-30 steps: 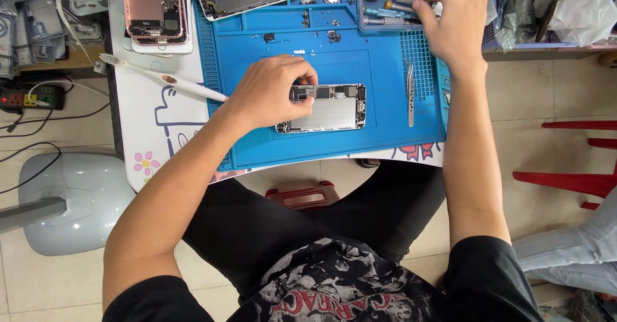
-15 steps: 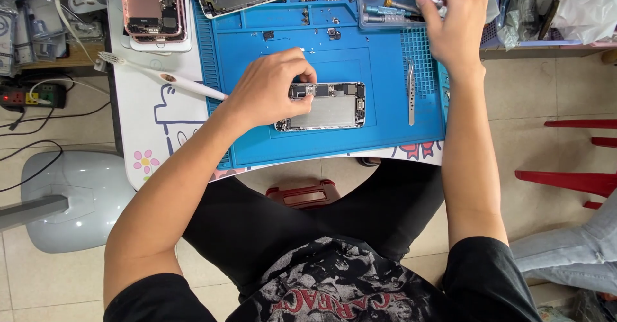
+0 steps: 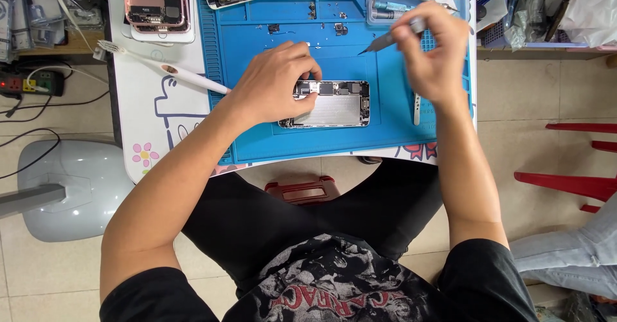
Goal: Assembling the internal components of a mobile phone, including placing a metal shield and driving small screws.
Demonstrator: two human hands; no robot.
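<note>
1. Since the earlier frame, the right hand (image 3: 432, 52) has been brought down from the tool tray (image 3: 411, 0) at the mat's far edge, and a slim screwdriver (image 3: 384, 40) is now pinched in its closed fingers, tip aimed down-left.
2. An opened phone body (image 3: 334, 104) lies flat on the blue work mat (image 3: 257, 135), below and left of the screwdriver tip, apart from it.
3. Its left end is pressed under the left hand (image 3: 273, 81), fingers curled on the upper edge as before.
4. A pink phone shell (image 3: 156, 2) is seen at the upper left, a white toothbrush (image 3: 160, 68) beside the mat.
</note>
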